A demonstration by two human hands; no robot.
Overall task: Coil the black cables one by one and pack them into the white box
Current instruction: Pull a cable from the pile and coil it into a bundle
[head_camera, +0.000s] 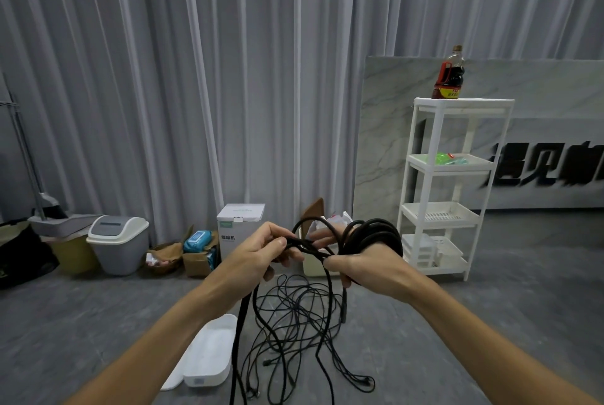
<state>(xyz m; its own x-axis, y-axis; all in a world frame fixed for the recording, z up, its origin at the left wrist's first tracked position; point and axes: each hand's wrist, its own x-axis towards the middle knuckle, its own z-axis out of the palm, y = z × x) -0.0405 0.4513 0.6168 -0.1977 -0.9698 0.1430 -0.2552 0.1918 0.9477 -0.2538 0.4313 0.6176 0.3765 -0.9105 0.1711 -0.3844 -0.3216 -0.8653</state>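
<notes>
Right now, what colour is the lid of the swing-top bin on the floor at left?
Cream, over a grey body: the swing-top bin shows in the head view.

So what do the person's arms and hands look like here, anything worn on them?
Both forearms are bare as far as the frame shows: no sleeves in view. The left hand and right hand wear no gloves, and no watch, ring or wristband can be seen.

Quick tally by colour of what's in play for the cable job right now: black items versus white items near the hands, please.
Black: 2, the thick cable coiled in the right hand and fed by the left hand, plus the tangle of thin cables on the floor (strands too knotted to count).
White: 1, the white box on the floor.
Total: 3
</notes>
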